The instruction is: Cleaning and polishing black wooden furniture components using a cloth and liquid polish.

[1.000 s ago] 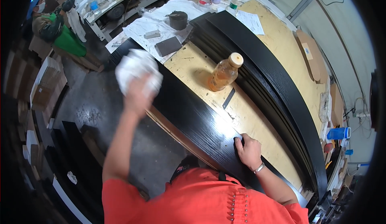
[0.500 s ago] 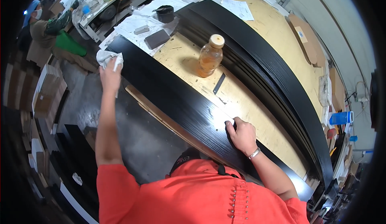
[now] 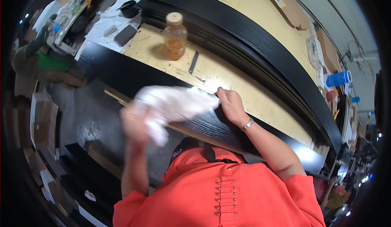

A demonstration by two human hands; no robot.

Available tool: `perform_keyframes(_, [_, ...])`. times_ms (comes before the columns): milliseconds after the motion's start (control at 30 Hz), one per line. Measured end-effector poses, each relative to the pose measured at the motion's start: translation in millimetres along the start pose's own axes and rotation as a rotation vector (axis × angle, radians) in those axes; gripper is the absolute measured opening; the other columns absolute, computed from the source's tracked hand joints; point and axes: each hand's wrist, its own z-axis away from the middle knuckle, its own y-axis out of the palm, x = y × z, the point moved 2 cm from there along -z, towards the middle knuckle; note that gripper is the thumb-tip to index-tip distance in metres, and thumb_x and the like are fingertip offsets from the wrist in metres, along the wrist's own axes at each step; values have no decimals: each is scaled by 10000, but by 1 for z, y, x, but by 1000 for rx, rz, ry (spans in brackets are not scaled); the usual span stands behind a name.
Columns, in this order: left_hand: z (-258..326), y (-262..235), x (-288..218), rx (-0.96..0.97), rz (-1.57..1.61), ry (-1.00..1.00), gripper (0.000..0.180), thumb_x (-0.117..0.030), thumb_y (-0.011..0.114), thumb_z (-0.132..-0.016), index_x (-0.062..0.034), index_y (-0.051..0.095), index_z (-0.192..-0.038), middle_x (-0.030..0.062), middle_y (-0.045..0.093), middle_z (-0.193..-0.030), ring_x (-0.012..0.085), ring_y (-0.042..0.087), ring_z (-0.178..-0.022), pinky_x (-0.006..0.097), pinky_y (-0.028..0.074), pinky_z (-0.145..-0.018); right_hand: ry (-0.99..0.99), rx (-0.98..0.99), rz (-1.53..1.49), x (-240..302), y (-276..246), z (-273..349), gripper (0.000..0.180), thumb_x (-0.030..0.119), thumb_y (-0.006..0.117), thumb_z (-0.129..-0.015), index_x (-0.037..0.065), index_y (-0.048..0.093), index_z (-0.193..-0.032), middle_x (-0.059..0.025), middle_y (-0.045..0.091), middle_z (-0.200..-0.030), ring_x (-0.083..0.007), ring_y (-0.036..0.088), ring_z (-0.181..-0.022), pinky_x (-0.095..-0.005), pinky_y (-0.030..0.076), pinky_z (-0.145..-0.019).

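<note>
A white cloth (image 3: 175, 103) stretches in the air between my two hands, over a long black board with wood grain (image 3: 118, 70). My left hand (image 3: 136, 123), smeared by motion, grips the bunched left end of it near the board's front edge. The right end of the cloth meets the thumb and curled fingers of my right hand (image 3: 233, 107), which pinches it above the board. Beyond the board, on the yellowish tabletop (image 3: 154, 60), stand a clear bottle of amber liquid (image 3: 175, 41) with a pale cap and a small dark flat strip (image 3: 194, 62).
A stack of black boards (image 3: 244, 35) runs along the far side. A dark block (image 3: 125, 35), a smaller grey block (image 3: 110, 31) and a black cup (image 3: 129, 9) sit at the table's left end. Co-workers (image 3: 53, 62) appear at far left and lower right.
My left hand has brought the cloth from the board's far left end back toward my body, and the cloth has spread out. My right hand has come off the board and now pinches the cloth.
</note>
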Motion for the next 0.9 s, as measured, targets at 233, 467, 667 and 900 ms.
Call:
perform_keyframes(233, [-31, 5, 7, 59, -784, 380, 443, -203, 632, -948, 12, 575, -1331, 243, 573, -1358, 362, 557, -1264, 428, 436, -1053, -22, -10, -613, 0, -2, -3, 504, 357, 459, -1054, -73, 681, -914, -158, 707, -820, -200, 656, -791, -331, 513, -797])
perform_keyframes(467, [61, 154, 48, 423, -1252, 578, 797, -382, 715, -838, -68, 403, -1501, 260, 245, -1600, 477, 197, -1483, 637, 174, -1162, -49, -245, -427, -56, -95, 82, 282, 170, 524, -1020, -40, 713, -1006, -111, 739, -989, -173, 677, -969, -301, 505, -908])
perform_keyframes(667, [128, 264, 59, 589, -1215, 610, 843, -379, 751, -824, -60, 380, -1511, 270, 220, -1608, 487, 174, -1489, 638, 171, -1162, 40, -548, -90, -185, -207, 218, 179, 97, 614, -933, -33, 704, -1018, -147, 725, -989, -240, 682, -949, -334, 508, -870])
perform_keyframes(900, [220, 434, 78, 829, -1144, 761, 856, -413, 767, -812, -68, 401, -1504, 267, 260, -1592, 486, 206, -1482, 612, 193, -1170, 136, -776, -12, -278, -288, 350, 206, 42, 641, -892, -29, 691, -1079, -159, 705, -1072, -271, 668, -1014, -344, 492, -941])
